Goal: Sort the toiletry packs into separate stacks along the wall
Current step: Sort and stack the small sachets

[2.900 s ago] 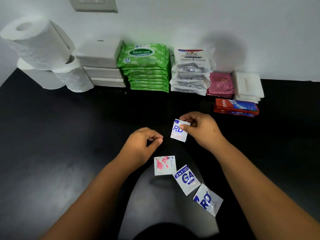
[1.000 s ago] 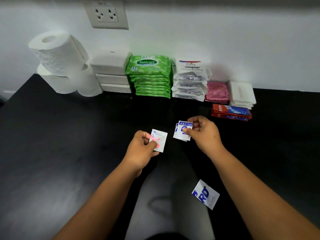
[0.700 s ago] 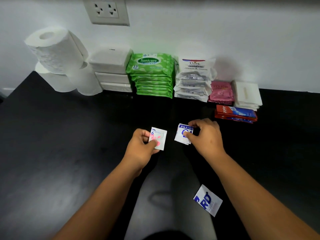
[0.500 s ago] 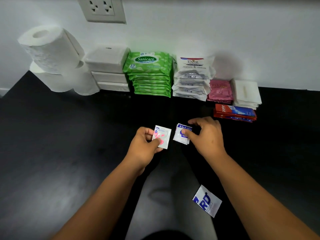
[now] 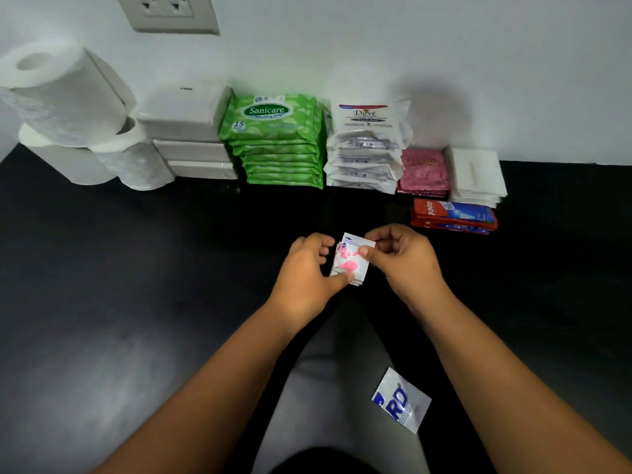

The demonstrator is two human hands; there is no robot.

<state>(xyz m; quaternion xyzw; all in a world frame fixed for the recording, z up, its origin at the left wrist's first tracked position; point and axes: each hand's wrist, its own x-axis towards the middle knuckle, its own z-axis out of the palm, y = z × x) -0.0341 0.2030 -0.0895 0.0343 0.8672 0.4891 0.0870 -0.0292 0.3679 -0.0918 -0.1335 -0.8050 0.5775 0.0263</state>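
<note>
Pinching from both sides, the left hand (image 5: 304, 271) and the right hand (image 5: 405, 260) share a small bundle of sachets (image 5: 352, 260) just above the black counter (image 5: 136, 268), near the middle of the view. The front sachet is white with pink blotches; other edges peek out behind it. The left thumb presses the bundle's lower corner at 7 o'clock, with the curled fingers behind its left edge. The right thumb sits on the face at 2 o'clock and the right fingers fold behind the top right corner. Both forearms reach in from the near edge, wrists roughly level, palms turned toward each other.

One loose white sachet with blue lettering (image 5: 402, 400) lies flat on the counter at 5 o'clock from the hands, well apart, under the right forearm.

Along the wall at 12 o'clock stand the stacks: toilet rolls (image 5: 68, 114), white boxes (image 5: 184, 131), green Sanicare wipes (image 5: 277, 138), white Dove packs (image 5: 367, 145), pink packets (image 5: 424, 171) and white folded packs (image 5: 475, 176). A stack of red toothpaste sachets (image 5: 453, 215) lies just in front of those last two.
</note>
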